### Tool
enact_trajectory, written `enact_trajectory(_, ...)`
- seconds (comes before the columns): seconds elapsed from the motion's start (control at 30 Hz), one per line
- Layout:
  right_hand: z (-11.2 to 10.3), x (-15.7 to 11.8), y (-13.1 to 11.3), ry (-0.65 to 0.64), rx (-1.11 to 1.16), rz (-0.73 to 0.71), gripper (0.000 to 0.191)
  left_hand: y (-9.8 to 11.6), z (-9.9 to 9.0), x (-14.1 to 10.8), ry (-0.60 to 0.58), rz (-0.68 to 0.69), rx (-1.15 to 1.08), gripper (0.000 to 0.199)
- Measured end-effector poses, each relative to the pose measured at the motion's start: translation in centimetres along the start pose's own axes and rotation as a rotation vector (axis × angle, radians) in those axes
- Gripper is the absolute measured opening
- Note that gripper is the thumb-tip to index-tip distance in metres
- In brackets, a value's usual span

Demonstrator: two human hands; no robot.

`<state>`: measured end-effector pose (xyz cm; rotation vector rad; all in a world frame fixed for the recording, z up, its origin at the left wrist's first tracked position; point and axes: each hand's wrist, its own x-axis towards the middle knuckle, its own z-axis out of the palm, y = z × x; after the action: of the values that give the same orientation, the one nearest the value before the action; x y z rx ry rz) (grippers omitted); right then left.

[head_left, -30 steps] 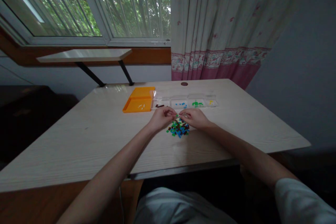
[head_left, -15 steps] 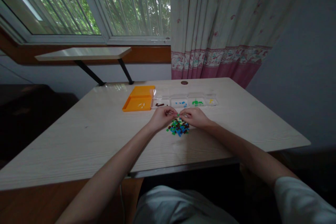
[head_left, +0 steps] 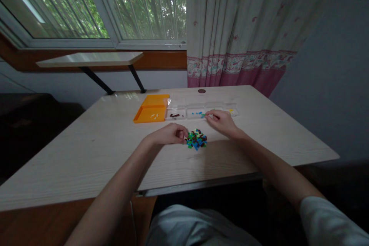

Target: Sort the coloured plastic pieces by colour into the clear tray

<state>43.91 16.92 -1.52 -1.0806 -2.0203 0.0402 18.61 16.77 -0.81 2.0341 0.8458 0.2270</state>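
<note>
A mixed pile of small plastic pieces [head_left: 197, 140], green, blue, dark brown and some pale, lies on the table. My left hand [head_left: 173, 133] is at the pile's left edge with its fingers curled; whether anything is between them is hidden. Just past the pile, my right hand [head_left: 221, 121] pinches a small green plastic piece [head_left: 203, 115] over the clear compartment tray [head_left: 186, 117]. In the tray, dark brown pieces [head_left: 174, 115] lie on the left, blue pieces [head_left: 197, 113] in the middle and yellow pieces [head_left: 231, 110] at the right end. My right hand covers most of the green section.
Left of the tray stands an open orange case [head_left: 149, 114] with a few pale pieces [head_left: 155, 116] in it. A round dark disc [head_left: 201, 91] sits at the table's back edge. At the back left, a raised shelf [head_left: 92, 59] stands on dark legs.
My hands have moved apart from above the pile. The right went forward and right to the tray with a green piece; the left drew back to the pile's left side.
</note>
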Motion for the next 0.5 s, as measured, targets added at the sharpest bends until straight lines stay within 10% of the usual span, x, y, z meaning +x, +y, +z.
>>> enact_trajectory(0.5,-0.25,0.12,0.64,0.082,-0.035,0.043,0.026,0.65,0.33,-0.05,0.109,0.049,0.096,0.013)
